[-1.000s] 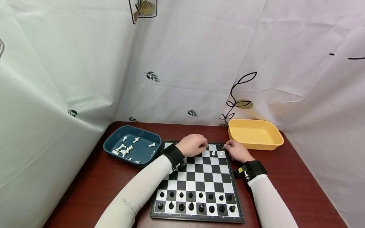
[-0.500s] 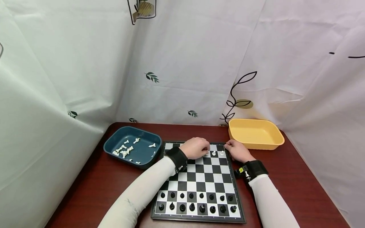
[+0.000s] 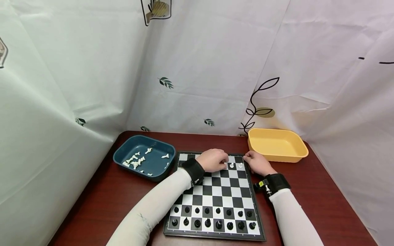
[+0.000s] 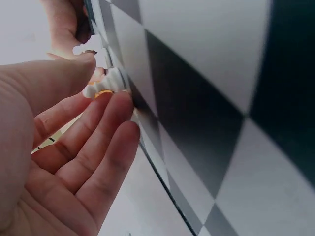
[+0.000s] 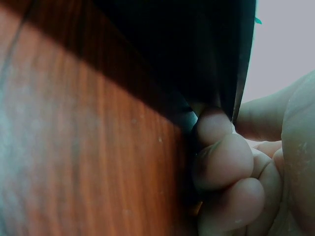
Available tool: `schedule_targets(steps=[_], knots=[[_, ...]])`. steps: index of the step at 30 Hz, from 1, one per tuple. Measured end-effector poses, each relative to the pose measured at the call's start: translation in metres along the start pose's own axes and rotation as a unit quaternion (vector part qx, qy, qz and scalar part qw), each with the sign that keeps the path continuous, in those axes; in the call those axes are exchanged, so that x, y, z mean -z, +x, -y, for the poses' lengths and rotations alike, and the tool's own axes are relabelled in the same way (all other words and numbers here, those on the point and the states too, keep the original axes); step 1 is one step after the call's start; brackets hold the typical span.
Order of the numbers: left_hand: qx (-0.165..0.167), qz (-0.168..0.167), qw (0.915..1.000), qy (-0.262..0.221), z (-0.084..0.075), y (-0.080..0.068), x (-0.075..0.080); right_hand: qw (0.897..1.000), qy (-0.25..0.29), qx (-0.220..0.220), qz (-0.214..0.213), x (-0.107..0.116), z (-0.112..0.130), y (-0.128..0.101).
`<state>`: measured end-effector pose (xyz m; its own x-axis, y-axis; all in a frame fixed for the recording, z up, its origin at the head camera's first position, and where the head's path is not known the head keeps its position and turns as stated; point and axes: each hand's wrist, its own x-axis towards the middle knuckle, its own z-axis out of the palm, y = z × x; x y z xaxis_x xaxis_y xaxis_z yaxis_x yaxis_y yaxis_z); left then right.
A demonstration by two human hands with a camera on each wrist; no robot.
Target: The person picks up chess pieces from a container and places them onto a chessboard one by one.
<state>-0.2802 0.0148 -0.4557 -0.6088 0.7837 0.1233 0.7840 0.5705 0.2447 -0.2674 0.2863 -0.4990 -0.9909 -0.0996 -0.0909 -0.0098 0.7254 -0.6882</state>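
1. Chessboard (image 3: 215, 194), centre-low of the head view on the counter (image 3: 101, 201): right hand (image 3: 257, 163) curls its fingers round the board's far right edge. If that hold slips, the board could shift and upset the black pieces (image 3: 212, 218) in the bottom rows.
2. Left hand (image 3: 212, 160), mid frame, arm reaching in from lower left: thumb and fingers close on a white pawn (image 4: 106, 84) on the far row.
3. Risk: knuckles may knock the two white pieces (image 3: 235, 165) just right of it.
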Motion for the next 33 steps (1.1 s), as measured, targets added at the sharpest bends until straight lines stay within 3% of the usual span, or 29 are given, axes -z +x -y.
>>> schedule_targets(steps=[6, 10, 18, 23, 33], knots=[[0.016, 0.019, 0.9997, -0.006, 0.000, -0.004, 0.008, 1.000, 0.000, -0.001, 0.003, 0.000, 0.001, 0.000], [0.027, 0.007, 0.9996, 0.005, 0.000, -0.009, 0.018, 1.000, -0.001, -0.002, 0.001, 0.000, 0.002, 0.001], [0.039, -0.056, 0.9976, 0.011, 0.006, -0.028, 0.043, 1.000, -0.005, -0.001, 0.005, 0.001, 0.001, 0.001], [0.072, -0.097, 0.9927, 0.001, 0.016, -0.043, 0.062, 1.000, -0.005, 0.002, 0.005, 0.002, 0.001, 0.001], [0.163, -0.190, 0.9680, -0.024, 0.057, -0.088, 0.094, 1.000, -0.007, 0.006, 0.001, 0.000, -0.001, 0.002]])
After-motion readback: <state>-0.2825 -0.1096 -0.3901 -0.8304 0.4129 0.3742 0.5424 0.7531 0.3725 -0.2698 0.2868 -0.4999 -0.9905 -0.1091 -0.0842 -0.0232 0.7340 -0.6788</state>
